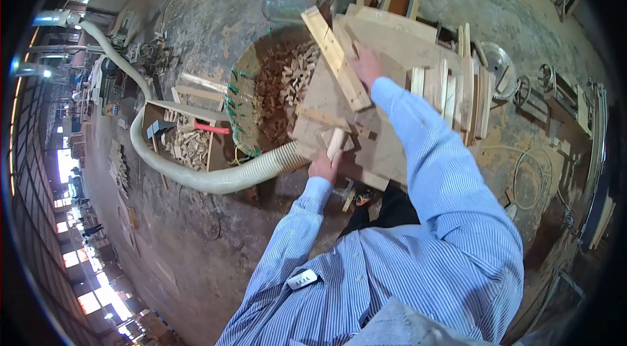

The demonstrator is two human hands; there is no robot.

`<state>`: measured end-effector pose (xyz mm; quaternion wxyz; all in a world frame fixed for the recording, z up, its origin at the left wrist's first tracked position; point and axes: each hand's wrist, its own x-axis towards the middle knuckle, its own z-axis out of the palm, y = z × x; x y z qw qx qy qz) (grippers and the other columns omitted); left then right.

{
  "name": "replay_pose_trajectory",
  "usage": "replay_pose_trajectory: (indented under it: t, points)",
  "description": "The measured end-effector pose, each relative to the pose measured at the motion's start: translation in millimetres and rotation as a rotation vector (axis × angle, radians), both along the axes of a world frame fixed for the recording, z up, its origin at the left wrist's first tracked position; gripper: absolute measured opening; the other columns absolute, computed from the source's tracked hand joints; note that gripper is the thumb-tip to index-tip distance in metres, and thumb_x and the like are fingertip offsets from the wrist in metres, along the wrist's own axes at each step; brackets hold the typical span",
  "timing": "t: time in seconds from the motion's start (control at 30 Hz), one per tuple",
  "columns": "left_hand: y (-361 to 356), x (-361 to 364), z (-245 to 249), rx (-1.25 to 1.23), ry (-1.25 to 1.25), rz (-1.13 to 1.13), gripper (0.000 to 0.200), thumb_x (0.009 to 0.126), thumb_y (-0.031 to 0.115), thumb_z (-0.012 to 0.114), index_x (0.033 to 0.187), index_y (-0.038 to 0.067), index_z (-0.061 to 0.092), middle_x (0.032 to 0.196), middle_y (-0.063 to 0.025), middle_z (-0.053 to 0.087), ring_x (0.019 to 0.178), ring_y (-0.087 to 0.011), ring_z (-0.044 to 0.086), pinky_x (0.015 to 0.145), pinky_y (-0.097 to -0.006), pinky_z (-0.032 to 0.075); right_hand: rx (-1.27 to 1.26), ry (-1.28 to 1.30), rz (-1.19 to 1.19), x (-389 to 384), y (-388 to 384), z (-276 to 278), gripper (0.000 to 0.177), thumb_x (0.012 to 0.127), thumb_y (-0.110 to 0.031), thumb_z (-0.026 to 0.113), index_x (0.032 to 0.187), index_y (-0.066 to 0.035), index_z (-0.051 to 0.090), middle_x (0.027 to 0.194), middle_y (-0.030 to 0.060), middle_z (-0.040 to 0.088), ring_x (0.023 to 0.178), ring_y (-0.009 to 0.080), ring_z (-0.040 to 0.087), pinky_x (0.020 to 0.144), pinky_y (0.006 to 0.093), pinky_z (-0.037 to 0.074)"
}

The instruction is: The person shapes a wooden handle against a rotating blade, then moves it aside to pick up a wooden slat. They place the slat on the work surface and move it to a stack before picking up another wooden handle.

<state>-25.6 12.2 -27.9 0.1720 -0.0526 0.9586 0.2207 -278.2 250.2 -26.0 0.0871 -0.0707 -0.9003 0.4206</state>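
Observation:
My left hand (324, 166) is closed around a short, pale wood piece (336, 143) at the near left part of the wooden work surface (385, 49). Farther forward, my right hand (366, 65) lies beside a long light board (336, 59) with holes in it. Its fingertips are partly hidden near a narrower wood strip, so its grip is unclear. The board slants across the surface between the hands. Near my left hand, other small wood pieces lie on the surface.
Wood offcuts fill a round basket (236, 78) left of the work surface. A ribbed hose (222, 181) curves past a wooden box holding offcuts and a red-handled tool (211, 127). Stacked wood strips (467, 91) stand at the right, near a round metal blade (498, 65).

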Motion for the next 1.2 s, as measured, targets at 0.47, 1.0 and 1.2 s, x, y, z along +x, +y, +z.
replay_pose_trajectory:
  t: [0.47, 1.0, 1.2]
  points:
    - [-47, 69, 8, 0.050, -0.069, 0.017, 0.065, 0.096, 0.067, 0.051, 0.108, 0.003, 0.059, 0.099, -0.0300, 0.070, 0.094, -0.0509, 0.067, 0.082, -0.0588, 0.052, 0.188, 0.075, -0.131, 75, -57, -19, 0.035, 0.092, -0.029, 0.069, 0.115, -0.002, 0.071, 0.117, 0.0228, 0.062, 0.110, 0.0416, 0.060, 0.095, 0.0496, 0.050]
    - [-58, 82, 12, 0.069, -0.072, 0.030, 0.069, 0.096, 0.070, 0.049, 0.101, 0.001, 0.060, 0.092, -0.0309, 0.069, 0.088, -0.0518, 0.066, 0.075, -0.0583, 0.053, 0.051, -0.055, 0.004, 29, -66, -10, 0.027, 0.091, -0.026, 0.068, 0.102, -0.002, 0.074, 0.092, 0.0276, 0.068, 0.087, 0.0494, 0.064, 0.076, 0.0555, 0.051]
    - [-54, 77, 11, 0.039, -0.083, -0.003, 0.061, 0.097, 0.064, 0.052, 0.101, 0.004, 0.056, 0.084, -0.0303, 0.069, 0.082, -0.0513, 0.068, 0.072, -0.0581, 0.054, 0.011, 0.040, -0.012, 20, -62, -20, 0.027, 0.092, -0.026, 0.067, 0.104, -0.003, 0.076, 0.100, 0.0256, 0.070, 0.098, 0.0447, 0.064, 0.089, 0.0517, 0.050]
